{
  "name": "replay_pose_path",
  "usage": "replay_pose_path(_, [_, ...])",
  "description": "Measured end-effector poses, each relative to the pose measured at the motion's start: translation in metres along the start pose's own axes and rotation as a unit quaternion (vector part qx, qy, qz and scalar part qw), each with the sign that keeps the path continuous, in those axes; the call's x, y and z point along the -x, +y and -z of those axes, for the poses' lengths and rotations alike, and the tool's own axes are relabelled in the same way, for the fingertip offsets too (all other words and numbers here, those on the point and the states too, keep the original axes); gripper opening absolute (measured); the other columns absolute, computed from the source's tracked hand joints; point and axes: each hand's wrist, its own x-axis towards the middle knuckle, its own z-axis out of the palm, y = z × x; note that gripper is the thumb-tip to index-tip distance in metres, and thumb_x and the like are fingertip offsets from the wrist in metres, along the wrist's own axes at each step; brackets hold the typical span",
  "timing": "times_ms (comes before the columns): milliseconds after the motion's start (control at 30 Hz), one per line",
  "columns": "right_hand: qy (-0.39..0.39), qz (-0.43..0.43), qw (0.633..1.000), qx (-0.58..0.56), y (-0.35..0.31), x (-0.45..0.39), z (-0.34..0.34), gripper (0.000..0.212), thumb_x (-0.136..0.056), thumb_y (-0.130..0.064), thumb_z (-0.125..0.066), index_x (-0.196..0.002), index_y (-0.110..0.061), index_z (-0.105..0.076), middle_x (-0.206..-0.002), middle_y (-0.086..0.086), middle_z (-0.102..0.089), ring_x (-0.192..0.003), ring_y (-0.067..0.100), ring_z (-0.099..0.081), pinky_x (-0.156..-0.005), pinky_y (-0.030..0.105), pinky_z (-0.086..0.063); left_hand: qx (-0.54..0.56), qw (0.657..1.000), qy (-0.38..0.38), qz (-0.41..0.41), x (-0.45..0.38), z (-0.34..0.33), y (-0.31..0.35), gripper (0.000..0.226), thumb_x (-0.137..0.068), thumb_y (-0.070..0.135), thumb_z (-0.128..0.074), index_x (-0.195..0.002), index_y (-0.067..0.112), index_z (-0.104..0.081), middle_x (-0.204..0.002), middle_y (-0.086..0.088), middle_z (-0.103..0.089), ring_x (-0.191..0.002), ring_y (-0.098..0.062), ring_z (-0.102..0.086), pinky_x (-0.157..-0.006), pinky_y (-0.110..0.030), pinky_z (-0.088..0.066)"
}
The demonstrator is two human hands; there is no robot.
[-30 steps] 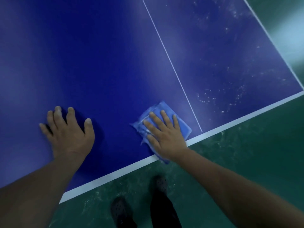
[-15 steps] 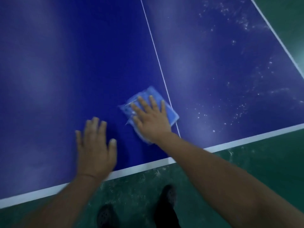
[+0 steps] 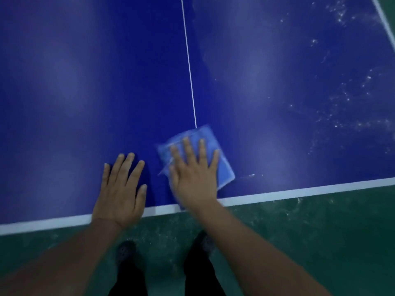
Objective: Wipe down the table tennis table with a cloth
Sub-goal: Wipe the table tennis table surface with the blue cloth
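Observation:
The blue table tennis table [image 3: 74, 86] fills the upper view, with a thin white centre line [image 3: 189, 67] and a white edge band [image 3: 299, 192] along the near side. A folded light-blue cloth [image 3: 222, 165] lies flat on the table at the near end of the centre line. My right hand [image 3: 193, 178] presses on the cloth with straight, spread fingers. My left hand [image 3: 121, 189] rests flat on the bare table just left of the cloth, its heel over the white edge band. White dust specks [image 3: 342, 107] cover the table's right part.
Green floor [image 3: 320, 242] with pale scuffs runs along the table's near edge. My two dark shoes [image 3: 126, 253] and trouser legs stand on it close to the table. The table's right edge shows at the top right corner.
My right hand slid the cloth forward, then back toward the near edge and onto the centre line. My left hand moved right, now close beside the cloth. The view shifted rightward.

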Motion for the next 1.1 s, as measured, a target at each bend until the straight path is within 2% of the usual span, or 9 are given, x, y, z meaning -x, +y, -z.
replay_pose_path(133, [-0.013,0.045,0.999,0.018,0.083,0.038,0.015,0.053,-0.102,-0.048,-0.027,-0.152,-0.032,-0.038,-0.162,0.001,-0.029,-0.150,0.036,-0.019,-0.116,0.065,-0.013,-0.006,1.000,-0.002,-0.001,0.001,-0.001,0.001,0.061,-0.100,0.038,-0.026,-0.151,0.006,-0.038,-0.162,-0.014,-0.024,-0.152,-0.029,-0.012,-0.123,-0.052,-0.005])
replay_pose_path(367, [0.014,-0.437,0.899,-0.021,0.262,-0.003,0.072,0.068,-0.094,-0.059,-0.005,-0.157,-0.037,-0.013,-0.167,-0.002,-0.004,-0.152,0.035,0.000,-0.117,0.066,0.001,-0.007,1.000,-0.006,0.006,0.000,-0.002,0.000,0.061,-0.100,0.038,-0.025,-0.151,0.005,-0.037,-0.162,-0.014,-0.024,-0.152,-0.029,-0.012,-0.123,-0.051,-0.003])
replay_pose_path(467, [0.045,-0.336,0.941,-0.009,0.172,-0.010,0.045,0.057,-0.101,-0.051,-0.015,-0.157,-0.037,-0.018,-0.167,-0.002,-0.009,-0.152,0.035,-0.005,-0.117,0.066,0.003,-0.008,1.000,-0.009,0.007,-0.001,-0.002,0.000,0.061,-0.100,0.038,-0.024,-0.151,0.006,-0.037,-0.162,-0.013,-0.024,-0.153,-0.028,-0.011,-0.123,-0.049,-0.002])
replay_pose_path(533, [0.000,-0.094,0.995,0.016,0.102,0.009,0.022,0.056,-0.102,-0.052,-0.016,-0.156,-0.037,-0.019,-0.166,-0.003,-0.010,-0.153,0.033,-0.004,-0.117,0.065,0.004,-0.008,1.000,-0.011,0.015,-0.001,0.000,0.003,0.062,-0.100,0.039,-0.024,-0.151,0.007,-0.037,-0.162,-0.012,-0.024,-0.153,-0.027,-0.011,-0.123,-0.050,-0.003])
replay_pose_path(633, [-0.057,0.220,0.973,0.037,0.094,0.037,0.018,0.052,-0.104,-0.052,-0.024,-0.154,-0.038,-0.025,-0.164,-0.003,-0.022,-0.153,0.032,-0.011,-0.117,0.065,-0.008,-0.016,1.000,-0.006,0.018,0.000,0.001,0.005,0.062,-0.099,0.039,-0.024,-0.151,0.008,-0.038,-0.162,-0.012,-0.025,-0.152,-0.027,-0.012,-0.123,-0.049,-0.003])
replay_pose_path(767, [-0.001,-0.039,0.997,0.066,0.225,0.008,0.050,0.059,-0.098,-0.051,-0.023,-0.153,-0.032,-0.034,-0.162,0.000,-0.030,-0.150,0.035,-0.021,-0.115,0.066,-0.015,-0.018,1.000,-0.003,0.011,-0.003,0.002,0.004,0.062,-0.099,0.038,-0.026,-0.149,0.006,-0.041,-0.160,-0.014,-0.028,-0.151,-0.030,-0.016,-0.124,-0.043,0.002])
replay_pose_path(900, [0.007,-0.417,0.909,-0.016,0.295,-0.004,0.080,0.071,-0.090,-0.061,-0.005,-0.157,-0.038,-0.011,-0.167,-0.005,-0.002,-0.153,0.033,0.001,-0.116,0.066,0.002,-0.016,1.000,0.006,0.012,-0.002,0.003,0.006,0.062,-0.098,0.038,-0.026,-0.148,0.005,-0.043,-0.158,-0.015,-0.030,-0.150,-0.031,-0.018,-0.124,-0.042,0.003])
replay_pose_path(1000, [0.028,-0.368,0.929,-0.024,0.231,-0.012,0.060,0.063,-0.097,-0.056,-0.013,-0.157,-0.037,-0.015,-0.167,-0.003,-0.005,-0.152,0.036,-0.002,-0.115,0.068,0.003,-0.010,1.000,0.005,0.018,-0.003,0.005,0.008,0.064,-0.097,0.039,-0.025,-0.149,0.005,-0.042,-0.159,-0.015,-0.029,-0.150,-0.031,-0.017,-0.124,-0.046,-0.001])
replay_pose_path(1100, [-0.002,-0.075,0.997,0.023,0.123,-0.001,0.024,0.057,-0.102,-0.054,-0.017,-0.156,-0.038,-0.017,-0.166,-0.004,-0.008,-0.153,0.034,-0.002,-0.115,0.062,0.009,-0.016,1.000,-0.004,0.024,-0.002,0.007,0.012,0.067,-0.096,0.041,-0.020,-0.150,0.005,-0.039,-0.160,-0.015,-0.027,-0.151,-0.031,-0.016,-0.123,-0.052,-0.006])
